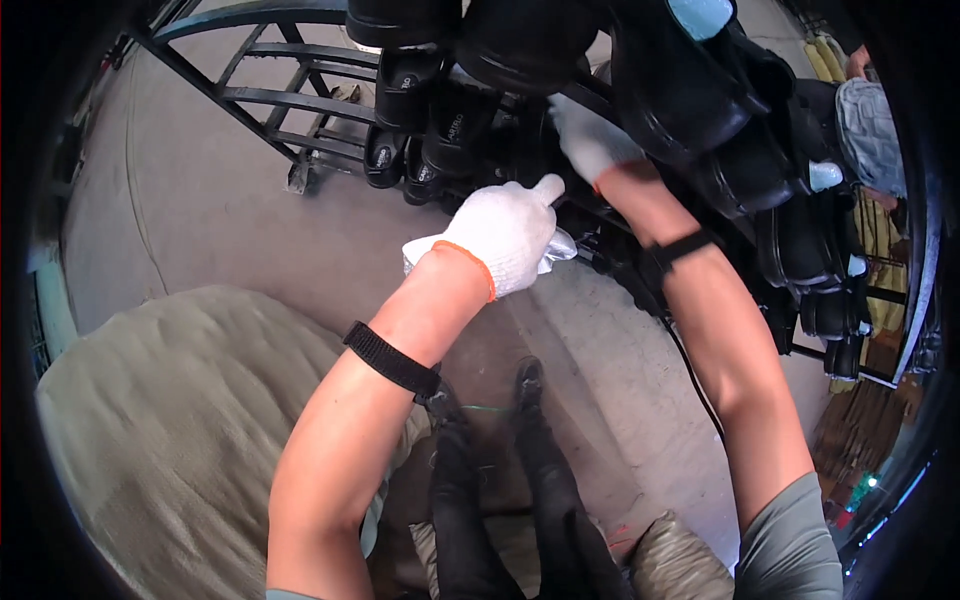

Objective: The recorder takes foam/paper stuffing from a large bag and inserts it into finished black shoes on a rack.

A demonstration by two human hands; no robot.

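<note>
My left hand [503, 235], in a white knitted glove with an orange cuff, is closed round a crumpled silvery-white sheet or wrapper [561, 248]. Bits of it stick out on both sides of the glove, and one finger points toward the rack. Gloved the same way, my right hand [592, 143] reaches in among black shoes [680, 90] on the rack. It is slightly blurred and its fingers are mostly hidden against the dark shoes, so whether it grips one does not show. Lower black shoes [462, 125] stand left of it, toes outward.
The black metal rack [290, 98] runs along the far side, with more shoes hanging down its right, some with pale filling. A large beige cloth-covered mound [190, 430] lies at left. Another person in a grey top [870, 135] is at far right. A wrapped bundle [680, 562] sits near my legs.
</note>
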